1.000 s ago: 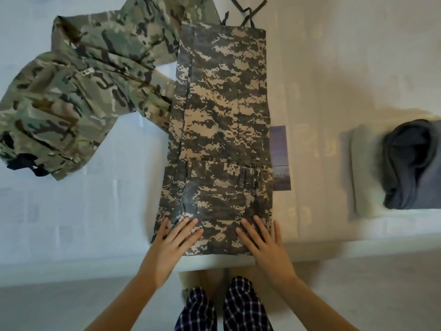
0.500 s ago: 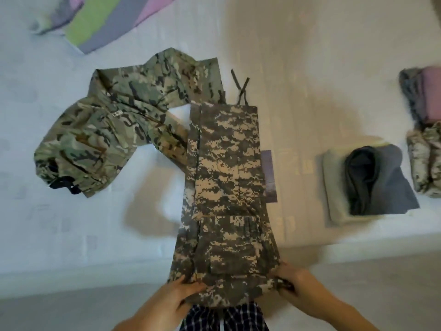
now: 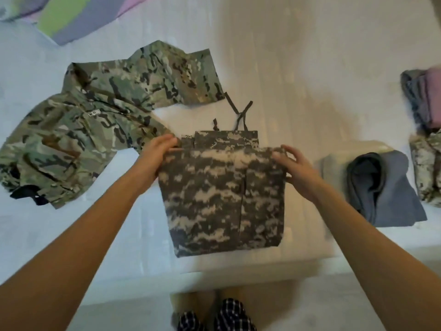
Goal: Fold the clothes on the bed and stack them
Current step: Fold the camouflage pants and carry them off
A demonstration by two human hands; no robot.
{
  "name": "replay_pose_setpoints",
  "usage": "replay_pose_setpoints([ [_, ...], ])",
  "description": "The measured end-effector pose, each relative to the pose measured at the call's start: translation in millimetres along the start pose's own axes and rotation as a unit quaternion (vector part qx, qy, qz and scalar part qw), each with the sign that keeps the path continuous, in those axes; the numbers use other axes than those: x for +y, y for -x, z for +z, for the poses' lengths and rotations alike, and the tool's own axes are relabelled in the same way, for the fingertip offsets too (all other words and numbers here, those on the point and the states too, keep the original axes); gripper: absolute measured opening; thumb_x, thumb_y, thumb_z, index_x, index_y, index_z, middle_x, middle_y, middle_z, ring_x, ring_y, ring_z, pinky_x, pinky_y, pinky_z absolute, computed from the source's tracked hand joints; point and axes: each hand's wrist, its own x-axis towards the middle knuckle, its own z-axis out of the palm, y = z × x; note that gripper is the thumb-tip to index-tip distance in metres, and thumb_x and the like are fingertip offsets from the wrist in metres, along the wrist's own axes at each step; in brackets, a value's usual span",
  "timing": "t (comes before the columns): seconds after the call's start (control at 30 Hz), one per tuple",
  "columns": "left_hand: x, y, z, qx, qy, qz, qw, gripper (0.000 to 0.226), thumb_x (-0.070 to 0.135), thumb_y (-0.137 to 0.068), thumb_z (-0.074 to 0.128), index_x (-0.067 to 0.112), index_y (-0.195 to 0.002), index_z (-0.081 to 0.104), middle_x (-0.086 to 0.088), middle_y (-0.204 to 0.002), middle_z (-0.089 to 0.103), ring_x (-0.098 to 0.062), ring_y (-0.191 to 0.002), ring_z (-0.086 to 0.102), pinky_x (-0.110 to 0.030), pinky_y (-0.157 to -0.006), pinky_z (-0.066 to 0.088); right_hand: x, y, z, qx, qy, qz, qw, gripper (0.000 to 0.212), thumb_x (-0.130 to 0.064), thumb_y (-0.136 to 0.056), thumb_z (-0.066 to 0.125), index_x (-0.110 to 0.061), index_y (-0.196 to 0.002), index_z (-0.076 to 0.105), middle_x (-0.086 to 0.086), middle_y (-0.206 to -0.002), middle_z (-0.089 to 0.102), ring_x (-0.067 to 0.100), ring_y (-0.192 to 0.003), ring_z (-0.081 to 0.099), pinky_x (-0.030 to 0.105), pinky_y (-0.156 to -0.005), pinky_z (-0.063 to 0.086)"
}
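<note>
Camouflage trousers [image 3: 222, 199] look soft, light and limp; left hand [image 3: 156, 158] pinches the ten o'clock corner, right hand [image 3: 298, 173] the two o'clock corner.

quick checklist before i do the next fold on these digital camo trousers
1. Corners held: left hand and right hand each grip one on the trousers: ok.
2. Top edge meets lower layer's end: lower layer shows beyond: not ok.
3. Drawstrings tucked in: they stick out past the far end: not ok.
4. Jacket clear of the fold: sleeve lies by the left hand: cannot tell.
5. Near fold line straight: ok.
</note>
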Motion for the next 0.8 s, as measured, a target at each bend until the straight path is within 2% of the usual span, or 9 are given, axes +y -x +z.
replay_pose_setpoints([
  [0.07,-26.9,-13.9,6.1,0.024,-0.001,-0.053,0.998,0.060,0.045,-0.087,0.063,0.021,-0.138,0.041,-0.003,-0.133,0.054,-0.014,-0.103,0.060,-0.032,-0.077,0.053,24.8,-15.2,11.5,-0.012,0.091,0.068,0.993,0.080,-0.040,-0.075,0.075,-0.018,-0.139,0.033,-0.002,-0.122,0.053,0.011,-0.095,0.055,0.023,-0.067,0.044],
  [0.13,-64.2,-8.5,13.1,0.068,-0.070,-0.061,0.993,0.082,0.040,-0.080,0.072,0.021,-0.145,0.027,-0.003,-0.142,0.044,-0.021,-0.120,0.052,-0.042,-0.098,0.047,60.5,-16.0,19.4,-0.004,0.158,0.107,0.982,0.084,-0.042,-0.071,0.078,-0.012,-0.137,0.036,0.000,-0.124,0.054,0.016,-0.102,0.056,0.025,-0.076,0.047],
  [0.2,-94.0,6.6,22.3,0.094,-0.097,-0.040,0.990,0.091,0.035,-0.074,0.078,0.019,-0.144,0.023,-0.004,-0.143,0.041,-0.023,-0.126,0.046,-0.043,-0.107,0.040,83.2,-11.8,24.7,0.053,0.133,0.107,0.984,0.075,-0.042,-0.068,0.080,-0.012,-0.127,0.045,0.002,-0.118,0.057,0.016,-0.097,0.058,0.027,-0.074,0.048],
  [0.33,-118.1,29.6,37.4,0.108,-0.080,-0.025,0.991,0.073,0.031,-0.077,0.076,0.016,-0.136,0.037,0.002,-0.132,0.050,-0.021,-0.119,0.051,-0.035,-0.103,0.041,88.7,-4.1,27.9,0.084,0.068,0.076,0.991,0.044,-0.034,-0.077,0.075,-0.017,-0.111,0.052,-0.001,-0.107,0.061,0.010,-0.086,0.058,0.020,-0.062,0.045],
  [0.43,-111.7,35.8,44.7,0.118,-0.100,0.060,0.986,0.047,0.034,-0.082,0.070,0.028,-0.122,0.045,0.021,-0.109,0.054,-0.003,-0.101,0.056,-0.017,-0.085,0.043,78.3,4.1,18.0,0.099,0.046,0.005,0.994,0.025,-0.032,-0.078,0.073,-0.027,-0.097,0.058,-0.005,-0.101,0.066,0.012,-0.089,0.063,0.020,-0.063,0.048],
  [0.5,-98.8,29.0,47.0,0.126,-0.094,0.096,0.983,0.047,0.037,-0.082,0.069,0.030,-0.121,0.045,0.025,-0.105,0.053,0.007,-0.094,0.052,-0.013,-0.080,0.041,66.0,2.3,11.7,0.116,0.035,-0.041,0.992,0.023,-0.036,-0.076,0.073,-0.034,-0.092,0.058,-0.009,-0.096,0.066,0.009,-0.088,0.064,0.020,-0.065,0.049],
  [0.57,-87.6,12.2,47.4,0.149,-0.083,0.099,0.980,0.053,0.035,-0.083,0.069,0.023,-0.129,0.045,0.016,-0.115,0.055,0.000,-0.100,0.054,-0.020,-0.087,0.044,54.6,-8.8,10.8,0.123,0.030,-0.074,0.989,0.024,-0.039,-0.077,0.073,-0.035,-0.095,0.058,-0.013,-0.097,0.065,0.005,-0.089,0.063,0.020,-0.070,0.050],
  [0.67,-80.2,-10.5,48.1,0.167,-0.068,0.044,0.983,0.060,0.031,-0.087,0.066,0.014,-0.138,0.038,-0.002,-0.132,0.052,-0.020,-0.119,0.052,-0.038,-0.101,0.043,50.1,-33.4,18.2,0.087,0.046,-0.056,0.994,0.048,-0.036,-0.081,0.070,-0.027,-0.124,0.051,-0.015,-0.109,0.056,0.007,-0.100,0.056,0.025,-0.085,0.048],
  [0.8,-98.2,-6.6,54.4,0.149,-0.139,0.032,0.979,0.076,0.032,-0.082,0.072,0.015,-0.142,0.028,-0.005,-0.142,0.042,-0.023,-0.128,0.043,-0.039,-0.107,0.037,59.6,-53.6,20.1,0.102,0.122,-0.007,0.987,0.074,-0.041,-0.074,0.076,-0.018,-0.135,0.041,-0.003,-0.124,0.053,0.018,-0.111,0.054,0.036,-0.097,0.047],
])
